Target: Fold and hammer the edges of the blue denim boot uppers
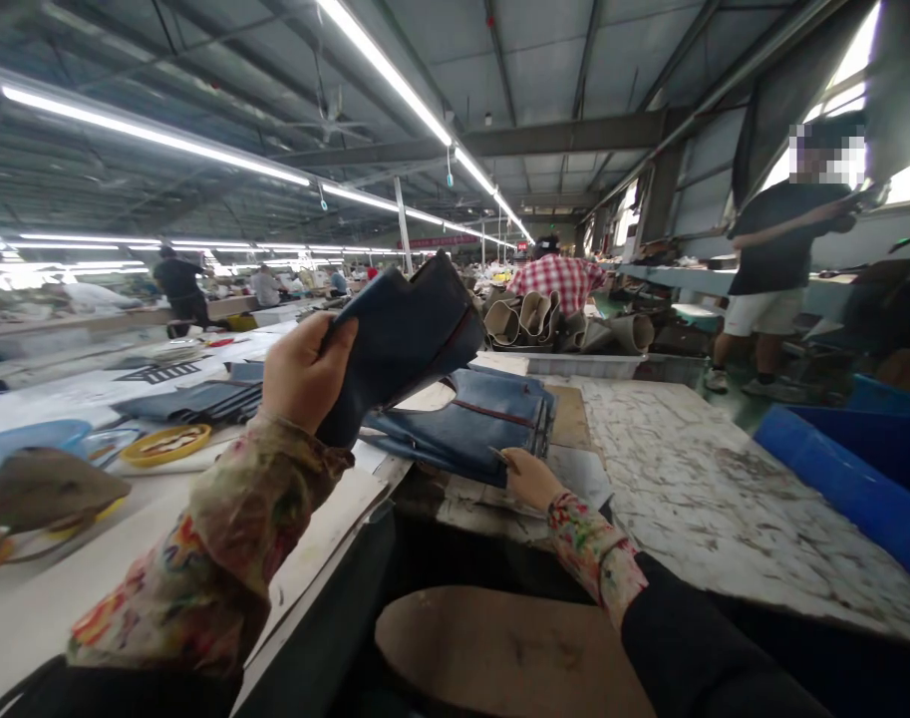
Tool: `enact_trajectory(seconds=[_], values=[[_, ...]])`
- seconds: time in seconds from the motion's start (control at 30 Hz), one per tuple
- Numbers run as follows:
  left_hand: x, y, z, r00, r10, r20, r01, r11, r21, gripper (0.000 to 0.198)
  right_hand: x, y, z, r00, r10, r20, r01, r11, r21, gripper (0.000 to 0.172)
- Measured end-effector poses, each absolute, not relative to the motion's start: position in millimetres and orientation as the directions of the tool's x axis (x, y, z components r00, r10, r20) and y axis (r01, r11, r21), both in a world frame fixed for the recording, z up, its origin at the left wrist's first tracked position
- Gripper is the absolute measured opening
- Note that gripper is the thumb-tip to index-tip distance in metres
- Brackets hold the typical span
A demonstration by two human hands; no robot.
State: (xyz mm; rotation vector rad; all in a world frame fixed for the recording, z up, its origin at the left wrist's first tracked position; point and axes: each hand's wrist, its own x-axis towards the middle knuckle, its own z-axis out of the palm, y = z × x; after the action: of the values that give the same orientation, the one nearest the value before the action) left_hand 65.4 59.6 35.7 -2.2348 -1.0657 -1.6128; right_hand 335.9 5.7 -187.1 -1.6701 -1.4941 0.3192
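Note:
My left hand (309,369) is raised and closed around a dark blue leather piece (406,334), with the thumb on its near face. A dark red line runs along this piece, and its far end tilts up to the right. Lower down, my right hand (530,479) is closed at the near edge of a stack of similar blue leather pieces (491,409) on the table. Something small and thin sticks out from its fingertips, too small to name. The held piece hangs over the stack's left part and partly hides it.
Farther left lie more dark leather pieces (200,401) and a yellow dish (166,444). A rounded brown board (499,648) is below my arms. Blue bins (850,479) stand at the right, past the worn white tabletop (694,479). Brown rolled pieces (626,334) and a person in a checked shirt (555,279) are ahead.

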Motion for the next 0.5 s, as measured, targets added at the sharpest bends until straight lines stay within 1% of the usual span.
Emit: enact_trajectory(seconds=[0.1, 0.2, 0.27, 0.37, 0.43, 0.5], values=[[62.6, 24.9, 58.6, 0.142, 0.291, 0.946, 0.595, -0.789, 0.153, 0.033, 330.1, -5.9, -176.6, 0.36, 0.862, 0.356, 0.504, 0.141, -0.852, 0.031], [60.7, -0.1, 76.9, 0.12, 0.153, 0.981, 0.563, -0.824, 0.059, 0.028, 325.2, -15.6, -163.1, 0.458, 0.82, 0.343, 0.276, 0.236, -0.932, 0.046], [59.2, -10.3, 85.9, 0.1, 0.11, 0.989, 0.539, -0.842, 0.04, 0.023, 322.8, -22.1, -152.6, 0.503, 0.797, 0.335, 0.137, 0.309, -0.941, 0.047], [56.4, -19.0, 94.2, 0.097, 0.104, 0.99, 0.486, -0.873, 0.044, 0.027, 319.3, -34.2, -137.0, 0.539, 0.775, 0.33, -0.022, 0.405, -0.914, 0.04], [54.1, -23.4, 97.7, 0.09, 0.125, 0.988, 0.424, -0.903, 0.076, 0.028, 317.4, -43.9, -126.4, 0.557, 0.76, 0.334, -0.092, 0.456, -0.885, 0.038], [51.5, -27.6, 100.6, 0.058, 0.165, 0.985, 0.361, -0.923, 0.133, 0.027, 317.2, -55.2, -114.2, 0.579, 0.739, 0.344, -0.137, 0.504, -0.853, 0.04]])
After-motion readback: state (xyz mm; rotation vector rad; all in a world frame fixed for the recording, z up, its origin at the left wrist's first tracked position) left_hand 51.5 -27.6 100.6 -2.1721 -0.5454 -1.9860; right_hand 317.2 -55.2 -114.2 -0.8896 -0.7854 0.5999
